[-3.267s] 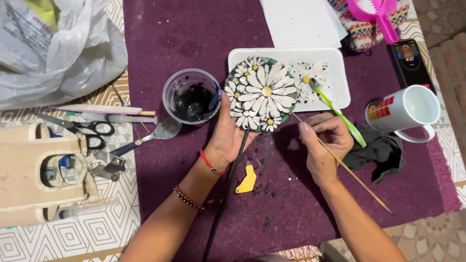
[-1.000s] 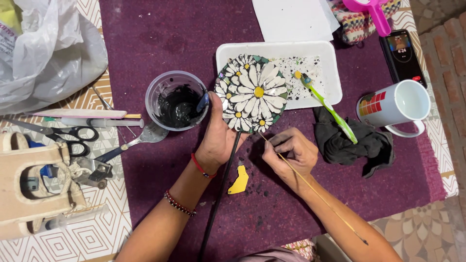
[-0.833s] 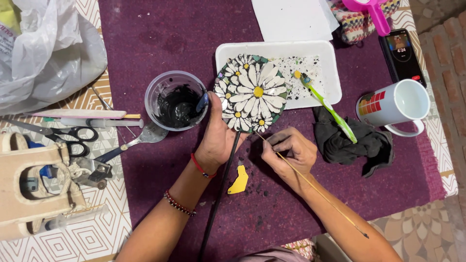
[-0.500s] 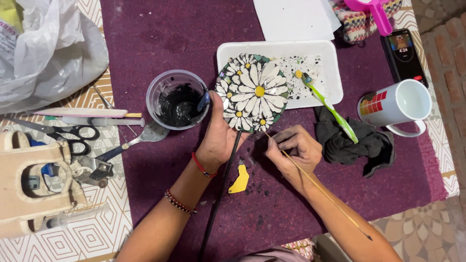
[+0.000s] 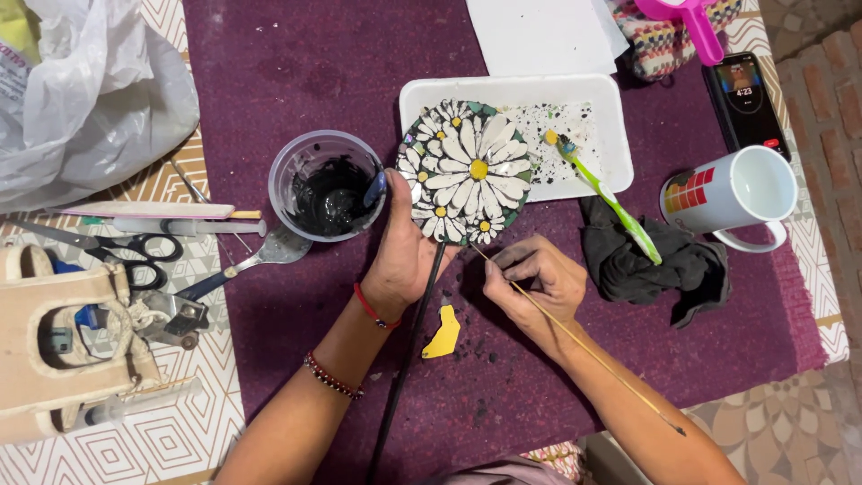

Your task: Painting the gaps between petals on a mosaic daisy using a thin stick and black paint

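Left hand fingers clamped on daisy mosaic disc, right hand fingers pinching thin stick; grout cup, toothbrush alongside.

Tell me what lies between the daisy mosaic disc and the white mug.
In the head view, a green toothbrush lies slanting between the mosaic disc and the white mug, its head over the white tray, its handle on a dark cloth.

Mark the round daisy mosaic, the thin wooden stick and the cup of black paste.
daisy mosaic [image 5: 471, 171], head view, on the big flower's yellow centre.
thin wooden stick [image 5: 593, 352], head view, mid-shaft over the forearm.
cup of black paste [image 5: 325, 199], head view, on the paste inside.
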